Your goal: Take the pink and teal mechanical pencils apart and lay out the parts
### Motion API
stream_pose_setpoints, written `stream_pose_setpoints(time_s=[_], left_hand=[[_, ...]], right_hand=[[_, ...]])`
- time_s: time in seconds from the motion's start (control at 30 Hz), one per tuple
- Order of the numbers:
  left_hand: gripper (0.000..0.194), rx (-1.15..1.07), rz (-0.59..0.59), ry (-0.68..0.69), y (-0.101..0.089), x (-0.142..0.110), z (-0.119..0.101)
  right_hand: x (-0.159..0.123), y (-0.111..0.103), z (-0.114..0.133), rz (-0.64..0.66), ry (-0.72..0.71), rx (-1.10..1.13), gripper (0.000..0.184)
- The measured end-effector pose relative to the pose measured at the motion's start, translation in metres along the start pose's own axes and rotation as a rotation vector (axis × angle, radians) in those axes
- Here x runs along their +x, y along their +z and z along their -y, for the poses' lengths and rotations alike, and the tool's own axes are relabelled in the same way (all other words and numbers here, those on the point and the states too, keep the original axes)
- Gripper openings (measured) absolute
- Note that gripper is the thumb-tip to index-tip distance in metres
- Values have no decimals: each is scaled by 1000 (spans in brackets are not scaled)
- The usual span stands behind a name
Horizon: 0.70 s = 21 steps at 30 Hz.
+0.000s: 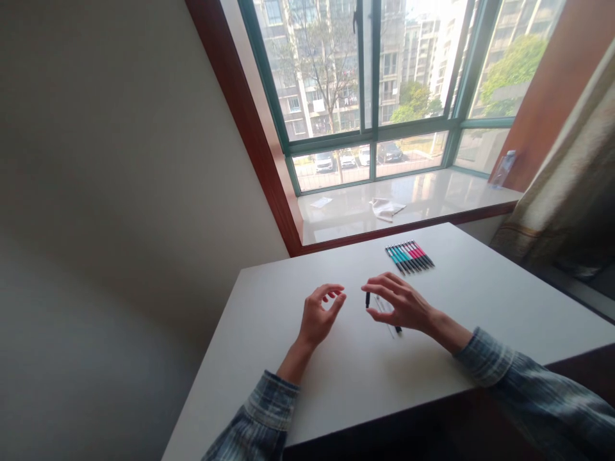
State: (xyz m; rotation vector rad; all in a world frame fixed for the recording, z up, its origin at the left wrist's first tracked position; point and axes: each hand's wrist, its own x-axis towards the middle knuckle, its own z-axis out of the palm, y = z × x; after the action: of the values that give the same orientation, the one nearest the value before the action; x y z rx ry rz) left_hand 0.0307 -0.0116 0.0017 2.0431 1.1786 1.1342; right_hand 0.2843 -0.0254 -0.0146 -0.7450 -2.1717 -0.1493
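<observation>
Between the thumb and forefinger of my right hand [401, 302] is a short black pen piece [368, 299], held upright by its ends above the white table. My left hand [321, 314] hovers to the left of it, fingers curved and thumb a little apart from them, with nothing visible in its grasp. Thin loose pen parts [391, 323], one with a black end, lie on the table below my right hand and are partly hidden by it. Farther back, a row of several pens [410, 257] in teal, black and pink lies side by side.
The white table [355, 384] reaches a window sill [432, 192]. On the sill lie a crumpled white cloth or paper [385, 209] and a flat white slip [321, 202]. A clear bottle [503, 169] stands near the curtain [557, 173]. A wall rises on the left.
</observation>
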Motion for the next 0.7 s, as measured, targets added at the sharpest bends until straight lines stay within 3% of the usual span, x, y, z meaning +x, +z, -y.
stream_pose_setpoints(time_s=[0.13, 0.3, 0.43, 0.53, 0.6, 0.7], left_hand=[[24, -59, 112, 18, 15, -3, -17], [25, -147, 159, -2, 29, 3, -24], [22, -189, 166, -21, 34, 20, -20], [23, -145, 101, -42, 33, 37, -9], [23, -110, 65, -44, 31, 49, 2], [18, -8, 17, -23, 28, 59, 18]], right_hand=[[3, 8, 6, -34, -73, 32, 50], [2, 11, 3, -45, -72, 63, 50], [1, 10, -6, -10, 97, 123, 52], [-2, 6, -23, -19, 293, 170, 39], [-5, 4, -36, 42, 376, 196, 26], [-12, 6, -46, 177, 424, 209, 22]])
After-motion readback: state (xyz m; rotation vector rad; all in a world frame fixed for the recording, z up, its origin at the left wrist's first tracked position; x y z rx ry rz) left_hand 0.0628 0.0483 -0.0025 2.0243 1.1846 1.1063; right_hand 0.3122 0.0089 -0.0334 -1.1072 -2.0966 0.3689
